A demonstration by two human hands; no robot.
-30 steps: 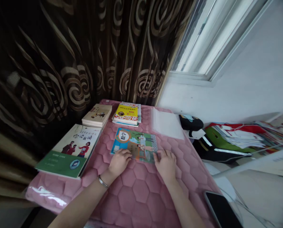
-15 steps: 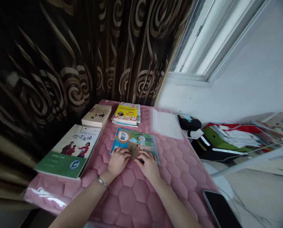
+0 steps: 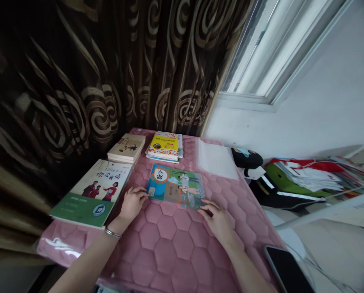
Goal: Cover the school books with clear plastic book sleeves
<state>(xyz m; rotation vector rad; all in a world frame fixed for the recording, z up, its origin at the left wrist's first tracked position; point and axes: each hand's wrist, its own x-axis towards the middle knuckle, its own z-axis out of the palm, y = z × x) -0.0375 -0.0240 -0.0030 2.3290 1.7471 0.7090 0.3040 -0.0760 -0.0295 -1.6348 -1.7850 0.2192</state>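
Observation:
A blue-and-green maths textbook [image 3: 180, 185], seemingly in a clear plastic cover, lies flat on the pink padded tabletop [image 3: 166, 252]. At its near left corner, my left hand [image 3: 132, 204] has its fingers bent together on the edge. My right hand [image 3: 219, 219] pinches the near right corner between thumb and fingers. A silver bracelet [image 3: 112, 232] circles my left wrist. Left of my left hand lies a large white-and-green book [image 3: 93, 191] on top of a pile.
Behind the textbook are a stack with a yellow cover [image 3: 165, 144] and a stack of beige books [image 3: 127, 147]. Translucent plastic sheets [image 3: 216, 160] lie at the back right. A phone [image 3: 287, 268] rests at the near right. Bags and papers [image 3: 306, 179] sit beyond the table's right edge.
My hands have moved apart from the middle of the textbook's near edge, the left to its left corner and the right to its right corner. The view has shifted slightly.

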